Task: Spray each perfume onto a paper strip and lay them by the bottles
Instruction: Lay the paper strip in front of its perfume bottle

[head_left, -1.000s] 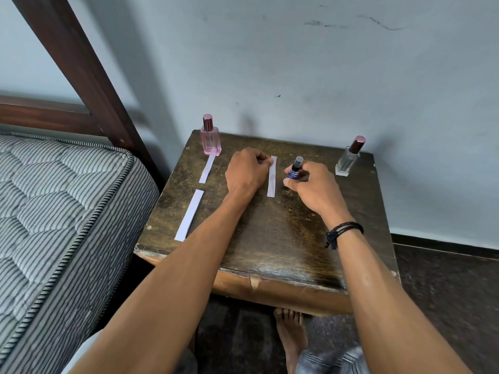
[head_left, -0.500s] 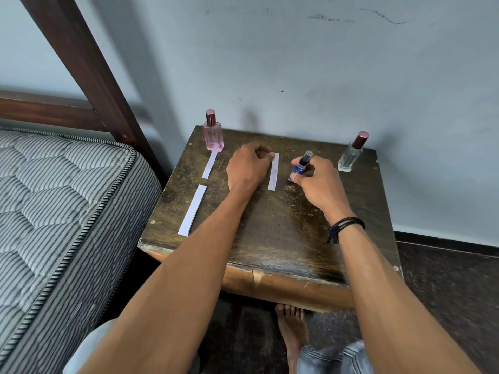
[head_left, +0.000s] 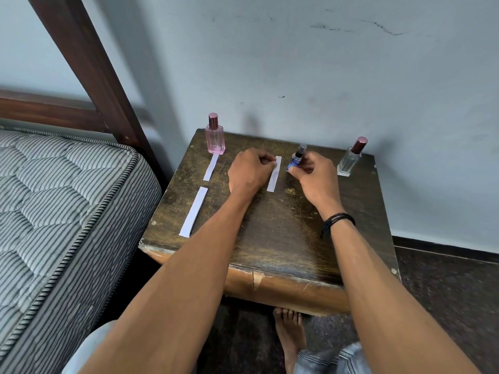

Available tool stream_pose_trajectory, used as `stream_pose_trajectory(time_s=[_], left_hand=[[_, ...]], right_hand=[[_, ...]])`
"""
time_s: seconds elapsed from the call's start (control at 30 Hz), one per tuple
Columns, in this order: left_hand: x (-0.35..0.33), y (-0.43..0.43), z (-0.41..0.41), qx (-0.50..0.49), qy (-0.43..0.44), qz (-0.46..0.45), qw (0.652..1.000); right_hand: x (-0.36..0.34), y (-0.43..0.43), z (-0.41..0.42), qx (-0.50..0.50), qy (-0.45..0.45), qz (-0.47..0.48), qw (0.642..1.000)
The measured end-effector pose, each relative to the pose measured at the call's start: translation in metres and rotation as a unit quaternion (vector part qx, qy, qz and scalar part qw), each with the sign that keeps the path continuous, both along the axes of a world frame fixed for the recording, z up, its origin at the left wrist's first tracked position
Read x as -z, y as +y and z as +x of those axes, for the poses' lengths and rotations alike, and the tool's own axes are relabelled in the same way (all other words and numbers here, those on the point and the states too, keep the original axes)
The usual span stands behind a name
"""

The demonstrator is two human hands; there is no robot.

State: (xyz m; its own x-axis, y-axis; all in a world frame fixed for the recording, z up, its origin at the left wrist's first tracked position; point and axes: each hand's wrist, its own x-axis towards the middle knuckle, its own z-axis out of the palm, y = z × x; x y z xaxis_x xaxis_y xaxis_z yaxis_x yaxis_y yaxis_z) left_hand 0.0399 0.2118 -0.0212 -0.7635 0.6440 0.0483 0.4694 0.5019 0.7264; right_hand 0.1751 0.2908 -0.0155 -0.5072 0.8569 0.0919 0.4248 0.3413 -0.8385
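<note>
On the dark wooden table (head_left: 283, 233) my right hand (head_left: 314, 176) grips a small blue perfume bottle (head_left: 295, 161) with a black sprayer, tilted slightly. My left hand (head_left: 249, 171) is curled, its fingertips pinching the top of a white paper strip (head_left: 274, 177) that lies just left of the blue bottle. A pink perfume bottle (head_left: 215, 136) stands at the back left with a short strip (head_left: 211, 167) laid in front of it. A clear bottle (head_left: 351, 159) with a maroon cap stands at the back right. A longer strip (head_left: 194, 211) lies near the left edge.
A striped mattress (head_left: 59, 211) and dark wooden bed frame (head_left: 89, 66) sit close on the left. The grey wall (head_left: 297, 63) rises right behind the table. A bare foot (head_left: 289, 333) rests on the floor under the front edge.
My right hand has lifted the blue bottle off the table and moved it back, toward the wall. My left hand stays on the middle strip.
</note>
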Motion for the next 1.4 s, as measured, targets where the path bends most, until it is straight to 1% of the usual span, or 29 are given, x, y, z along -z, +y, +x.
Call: stream_pose_trajectory(time_s=[0.27,0.63,0.87,1.4], left_hand=[[0.003,0.003,-0.002,-0.004,0.012,-0.007,1.000],[0.003,0.003,-0.002,0.004,0.006,-0.001,1.000],[0.003,0.003,-0.002,0.002,0.009,-0.006,1.000],[0.003,0.002,-0.002,0.001,0.011,-0.003,1.000]], right_hand=[[0.007,0.013,-0.038,-0.007,0.050,0.019,0.999],[0.017,0.017,-0.043,-0.031,0.001,0.057,0.998],[0.018,0.016,-0.043,-0.028,-0.026,0.069,0.997],[0.016,0.014,-0.041,-0.029,-0.025,0.061,0.997]])
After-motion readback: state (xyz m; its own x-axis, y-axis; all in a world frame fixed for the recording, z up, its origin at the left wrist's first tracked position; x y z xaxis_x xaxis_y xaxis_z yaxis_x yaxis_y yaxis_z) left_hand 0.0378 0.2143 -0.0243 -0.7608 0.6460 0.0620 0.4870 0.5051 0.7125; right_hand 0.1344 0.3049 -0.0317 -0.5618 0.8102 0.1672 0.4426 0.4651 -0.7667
